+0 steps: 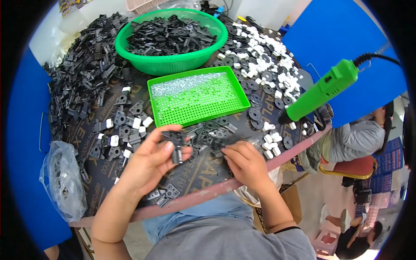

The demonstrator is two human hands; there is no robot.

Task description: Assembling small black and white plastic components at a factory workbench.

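We'd hold the black blocky plastic part [177,149] steady in our left hand [151,157], pinched lightly, faces clear, and pick singly from the loose dark plastic pieces [221,125]. Part sits in the left thumb-and-finger grip, above the dark plywood bench [210,174], left of our right hand [248,164] and near the bright-green perforated plastic tray [216,115]. Right fingertips bunch at the pieces; blurred, we can't tell if they grip.

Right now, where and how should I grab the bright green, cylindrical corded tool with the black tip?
Probably wrap your right hand around the middle of the bright green cylindrical tool, from the near side. It tilts, with its black tip low toward the left and its black coiled cable leaving the upper end, so the long rounded midsection seems the clearest grip.
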